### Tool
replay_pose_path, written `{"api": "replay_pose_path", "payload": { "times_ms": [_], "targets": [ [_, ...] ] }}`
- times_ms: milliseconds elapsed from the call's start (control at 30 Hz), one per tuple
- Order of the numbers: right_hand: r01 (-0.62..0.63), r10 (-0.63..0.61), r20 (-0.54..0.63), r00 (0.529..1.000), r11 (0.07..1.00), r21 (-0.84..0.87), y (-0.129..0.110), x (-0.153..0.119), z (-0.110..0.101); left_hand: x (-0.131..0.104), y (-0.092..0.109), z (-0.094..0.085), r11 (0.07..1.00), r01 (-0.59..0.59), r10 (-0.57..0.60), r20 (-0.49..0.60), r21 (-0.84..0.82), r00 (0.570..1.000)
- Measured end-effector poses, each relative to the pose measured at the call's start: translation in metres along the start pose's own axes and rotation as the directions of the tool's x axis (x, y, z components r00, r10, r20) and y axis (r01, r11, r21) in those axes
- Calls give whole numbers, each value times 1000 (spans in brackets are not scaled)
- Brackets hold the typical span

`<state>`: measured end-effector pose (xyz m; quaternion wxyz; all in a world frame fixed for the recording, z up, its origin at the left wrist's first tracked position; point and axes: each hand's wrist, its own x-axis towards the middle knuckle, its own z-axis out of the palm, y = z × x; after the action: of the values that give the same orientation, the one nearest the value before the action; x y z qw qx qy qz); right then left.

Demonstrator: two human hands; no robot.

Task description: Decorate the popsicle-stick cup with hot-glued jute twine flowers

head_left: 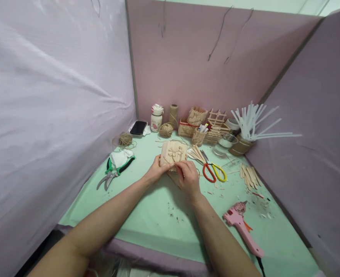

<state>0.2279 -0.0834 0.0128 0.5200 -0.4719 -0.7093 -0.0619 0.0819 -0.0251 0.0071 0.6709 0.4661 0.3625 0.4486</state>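
A pale wooden craft-stick piece (165,148) with a raised flower outline of twine (175,151) on its face is tilted toward me at mid-table. My left hand (159,167) is closed on its lower left edge, thumb across the front. At its lower right, my right hand (189,176) is in a pinch against the face, thumb and forefinger together; whatever lies between the fingertips is too small to make out. Close to the right hand lie scissors (213,171) with one red and one yellow handle, beside several loose craft sticks (197,154).
Green-handled pruning shears (112,171) lie left. A pink glue gun (243,227) rests at right front, below cut sticks (250,177). Along the back stand a bottle (156,117), a twine ball (165,130), a glass bowl (224,145) and a pot (239,146) of white glue sticks.
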Motion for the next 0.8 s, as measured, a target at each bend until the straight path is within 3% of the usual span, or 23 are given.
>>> {"api": "replay_pose_path", "payload": {
  "times_ms": [367,800],
  "targets": [
    [-16,20,76,997,998,-63,1,-2,-2,-2,4,3,999,21,-22,-16,-33,1000],
    [19,-16,60,998,999,-49,5,-4,0,-6,10,5,998,27,-26,16,-55,1000]
  ]
}}
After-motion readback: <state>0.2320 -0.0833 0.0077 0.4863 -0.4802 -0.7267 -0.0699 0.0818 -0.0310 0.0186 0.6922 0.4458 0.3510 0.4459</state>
